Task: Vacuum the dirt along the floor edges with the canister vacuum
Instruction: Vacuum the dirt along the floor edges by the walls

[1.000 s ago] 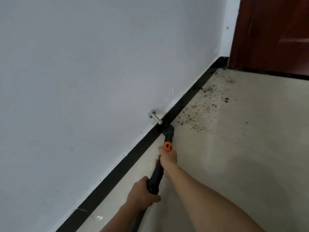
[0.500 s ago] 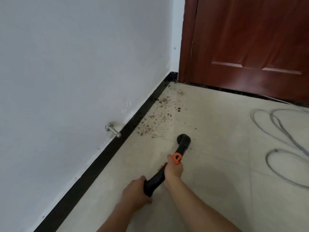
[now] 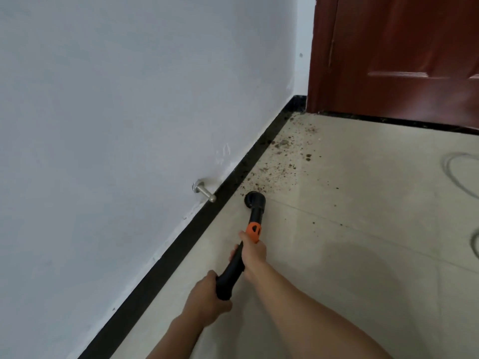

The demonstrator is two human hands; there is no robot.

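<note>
Gripping the wand [image 3: 233, 270], probably stiff and light, left hand [image 3: 204, 301] curled round its rear end, right hand [image 3: 252, 251] wrapped behind the orange collar [image 3: 253, 230], nozzle [image 3: 255, 200] ahead at the dirt [image 3: 280, 161] edge.

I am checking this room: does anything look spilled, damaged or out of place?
Yes. Dark dirt lies scattered on the floor beside the black baseboard, from the vacuum nozzle to the corner by the door.

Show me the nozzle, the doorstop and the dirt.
nozzle [image 3: 255, 200]: head view, on its round black head.
doorstop [image 3: 206, 193]: head view, on its metal shaft.
dirt [image 3: 269, 174]: head view, in the middle of the scattered patch.
</note>
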